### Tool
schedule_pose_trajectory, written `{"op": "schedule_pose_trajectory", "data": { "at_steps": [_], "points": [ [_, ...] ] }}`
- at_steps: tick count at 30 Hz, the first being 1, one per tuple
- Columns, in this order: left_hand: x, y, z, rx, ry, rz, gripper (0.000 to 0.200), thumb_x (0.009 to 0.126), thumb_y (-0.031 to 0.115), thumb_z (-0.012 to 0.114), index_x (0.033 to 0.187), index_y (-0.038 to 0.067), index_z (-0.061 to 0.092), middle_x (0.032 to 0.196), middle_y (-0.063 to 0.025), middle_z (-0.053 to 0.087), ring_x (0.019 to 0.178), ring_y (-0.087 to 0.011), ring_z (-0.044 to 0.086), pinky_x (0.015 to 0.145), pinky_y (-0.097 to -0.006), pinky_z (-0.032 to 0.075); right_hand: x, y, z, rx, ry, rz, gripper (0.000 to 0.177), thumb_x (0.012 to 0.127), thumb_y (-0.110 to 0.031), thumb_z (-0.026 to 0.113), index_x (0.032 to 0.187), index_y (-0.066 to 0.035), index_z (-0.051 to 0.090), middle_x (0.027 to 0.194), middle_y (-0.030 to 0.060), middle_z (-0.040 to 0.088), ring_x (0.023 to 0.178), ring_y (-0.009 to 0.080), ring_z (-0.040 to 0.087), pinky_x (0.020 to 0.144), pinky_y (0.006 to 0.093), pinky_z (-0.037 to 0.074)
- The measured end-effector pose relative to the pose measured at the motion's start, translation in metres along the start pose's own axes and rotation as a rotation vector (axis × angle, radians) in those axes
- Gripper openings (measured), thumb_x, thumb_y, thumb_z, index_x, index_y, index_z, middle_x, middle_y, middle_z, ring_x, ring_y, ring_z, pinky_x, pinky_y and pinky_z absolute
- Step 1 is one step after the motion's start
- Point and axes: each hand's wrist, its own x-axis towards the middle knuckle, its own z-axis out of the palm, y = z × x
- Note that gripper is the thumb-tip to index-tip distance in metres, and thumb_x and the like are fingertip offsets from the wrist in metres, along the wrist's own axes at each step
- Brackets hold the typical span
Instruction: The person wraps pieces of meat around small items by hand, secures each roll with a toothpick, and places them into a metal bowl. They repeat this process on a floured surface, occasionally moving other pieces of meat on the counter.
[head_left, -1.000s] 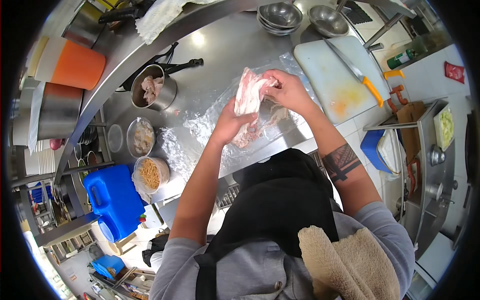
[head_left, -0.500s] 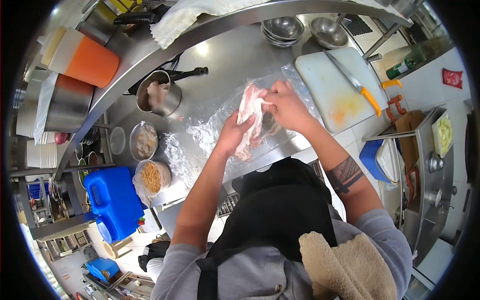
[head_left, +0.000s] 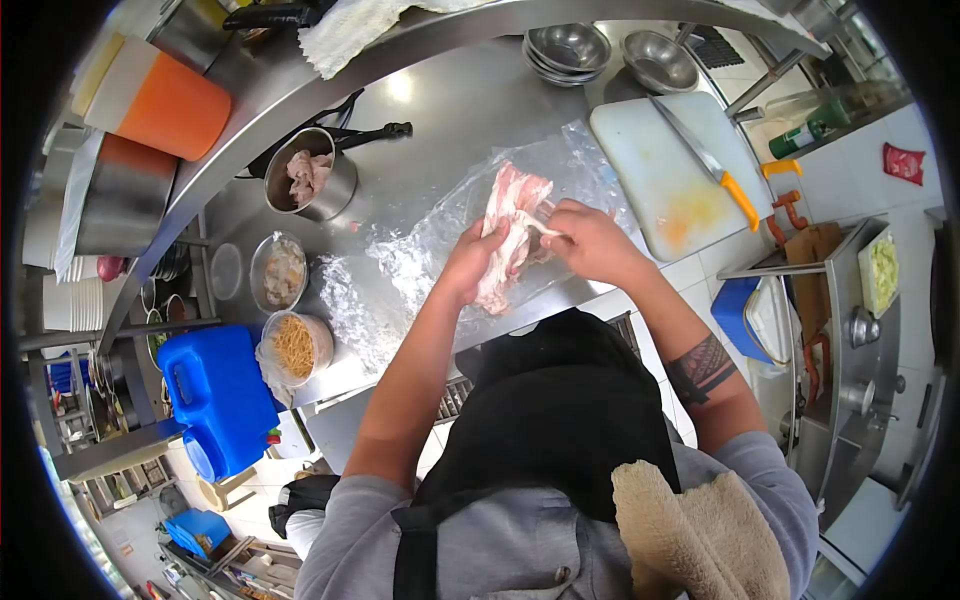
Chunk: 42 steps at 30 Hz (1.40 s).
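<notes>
A bundle of pink-and-white raw bacon [head_left: 508, 235] is held above a clear plastic sheet [head_left: 575, 175] on the steel counter. My left hand [head_left: 472, 262] grips the bundle from its left side, thumb on top. On the other side my right hand [head_left: 592, 243] pinches a pale strip of it, stretched out to the right. The fingertips of both hands are partly hidden by the meat. White powder [head_left: 365, 290] is scattered over the counter left of my left hand.
A knife [head_left: 705, 155] with a yellow handle lies on a white cutting board [head_left: 655, 200] at right. To the left stand a pot [head_left: 335, 195] with pale meat, a bowl [head_left: 278, 275], a tub of thin strips [head_left: 295, 345] and a blue jug [head_left: 225, 400]. Metal bowls [head_left: 568, 50] stand behind.
My right hand has moved down and slightly right, drawing a strip of bacon away from the bundle. My left hand keeps its grip on the bundle.
</notes>
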Motion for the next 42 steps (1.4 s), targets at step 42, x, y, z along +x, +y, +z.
{"op": "schedule_pose_trajectory", "data": {
  "at_steps": [42],
  "points": [
    [0.023, 0.036, -0.014, 1.399, 0.307, 0.286, 0.057, 0.100, 0.047, 0.074, 0.137, 0.004, 0.069, 0.121, -0.0184, 0.075, 0.111, -0.0346, 0.073, 0.100, -0.0449, 0.057, -0.029, -0.047, -0.111, 0.370, -0.080, 0.469, 0.017, 0.104, -0.017, 0.071, 0.109, 0.000, 0.074, 0.077, -0.0005, 0.064, 0.072, 0.0084, 0.058, 0.064, 0.0275, 0.046]
  ]
}}
